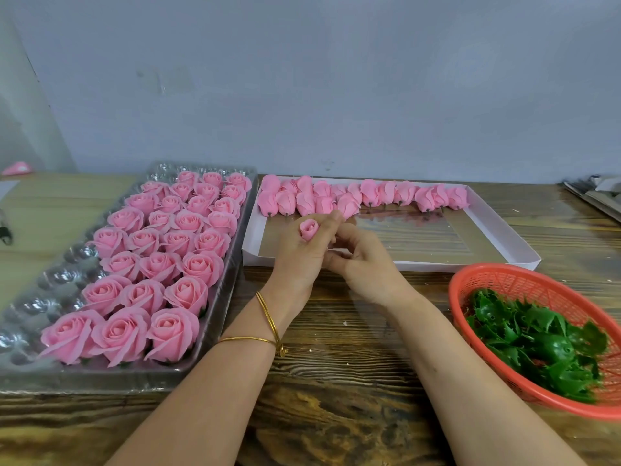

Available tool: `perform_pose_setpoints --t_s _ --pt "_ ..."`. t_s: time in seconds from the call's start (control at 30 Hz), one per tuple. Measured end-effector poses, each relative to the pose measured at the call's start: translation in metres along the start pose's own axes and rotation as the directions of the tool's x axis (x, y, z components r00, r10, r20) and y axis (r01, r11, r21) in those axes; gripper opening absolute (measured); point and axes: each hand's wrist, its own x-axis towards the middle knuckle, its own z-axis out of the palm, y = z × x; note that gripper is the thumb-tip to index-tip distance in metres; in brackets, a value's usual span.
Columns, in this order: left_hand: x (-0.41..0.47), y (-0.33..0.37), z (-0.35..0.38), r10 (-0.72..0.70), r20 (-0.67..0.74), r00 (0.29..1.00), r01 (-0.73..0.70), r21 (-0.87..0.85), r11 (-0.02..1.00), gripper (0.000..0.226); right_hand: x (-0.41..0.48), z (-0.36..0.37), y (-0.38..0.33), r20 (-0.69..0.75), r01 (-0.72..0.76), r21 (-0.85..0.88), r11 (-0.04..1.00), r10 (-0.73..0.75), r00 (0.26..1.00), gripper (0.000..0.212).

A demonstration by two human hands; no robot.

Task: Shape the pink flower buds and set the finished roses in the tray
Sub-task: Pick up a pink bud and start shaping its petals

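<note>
Shaping in progress. Left hand point(297, 255) grips one bud point(309, 229); right hand point(364, 264), just beside it, loosely curled, apparently empty. Next: spread petals gently, then seat in tray point(60, 277) leftward.

Bare tabletop point(336, 348) runs free between the tray point(57, 280) at left and the basket point(487, 269) at right; the box's point(437, 265) near half lies bare.

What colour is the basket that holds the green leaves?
The basket is orange-red plastic mesh, and it shows best in the head view, at the right.
</note>
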Motion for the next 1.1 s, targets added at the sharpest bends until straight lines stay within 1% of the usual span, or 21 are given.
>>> perform_pose_setpoints --t_s 0.07,0.13,0.2,0.3,0.37,0.5,0.6,0.8,0.9,0.97,1.03,1.1 --pt "0.001 -0.001 -0.001 -0.017 -0.02 1.0 0.018 0.013 1.0 0.026 0.0 -0.001 0.0 0.014 -0.004 -0.013 1.0 0.004 1.0 0.023" --pt "0.001 0.001 -0.001 -0.035 -0.04 0.999 0.037 0.035 0.999 0.032 0.0 -0.002 0.001 0.009 -0.013 -0.014 1.0 0.013 1.0 0.022" --pt "0.001 0.001 0.0 -0.042 -0.065 0.997 0.045 0.038 0.998 0.037 0.001 -0.001 0.003 -0.011 -0.023 -0.025 0.999 0.023 1.0 0.024" --pt "0.001 -0.002 0.003 -0.039 -0.086 0.996 0.039 0.005 0.999 0.04 0.002 0.0 0.007 -0.057 -0.049 -0.026 0.998 0.048 0.997 0.03" --pt "0.002 -0.004 0.004 -0.04 -0.089 0.995 0.038 -0.021 0.999 0.042 0.004 0.001 0.01 -0.086 -0.067 -0.025 0.997 0.064 0.994 0.031" --pt "0.001 -0.003 0.004 -0.045 -0.063 0.997 0.042 -0.057 0.998 0.037 0.003 0.001 0.009 -0.098 -0.054 -0.063 0.997 0.048 0.994 0.031" --pt "0.0 -0.002 0.002 -0.037 -0.025 0.999 0.037 -0.026 0.999 0.025 0.001 0.0 0.006 -0.056 -0.025 -0.089 0.996 0.02 0.998 0.03" --pt "-0.001 0.001 -0.001 -0.052 -0.03 0.998 0.053 0.005 0.999 0.025 0.001 -0.001 0.001 -0.035 -0.022 -0.069 0.997 0.02 0.999 0.023" --pt "-0.001 0.001 0.001 -0.026 -0.055 0.998 0.029 0.065 0.997 0.027 0.001 0.0 -0.001 -0.092 -0.06 -0.058 0.996 0.055 0.994 0.027" --pt "-0.002 0.001 0.002 0.034 -0.053 0.998 -0.027 0.119 0.992 0.03 0.003 -0.002 -0.001 -0.178 -0.102 -0.022 0.995 0.097 0.979 0.027" --pt "-0.002 0.0 0.001 0.113 -0.051 0.992 -0.101 0.21 0.973 0.035 0.004 -0.006 0.0 -0.269 -0.111 0.04 0.993 0.117 0.956 0.024" --pt "-0.002 0.0 0.001 0.159 -0.034 0.987 -0.143 0.291 0.946 0.037 0.005 -0.008 0.0 -0.312 -0.087 0.093 0.992 0.112 0.944 0.015"
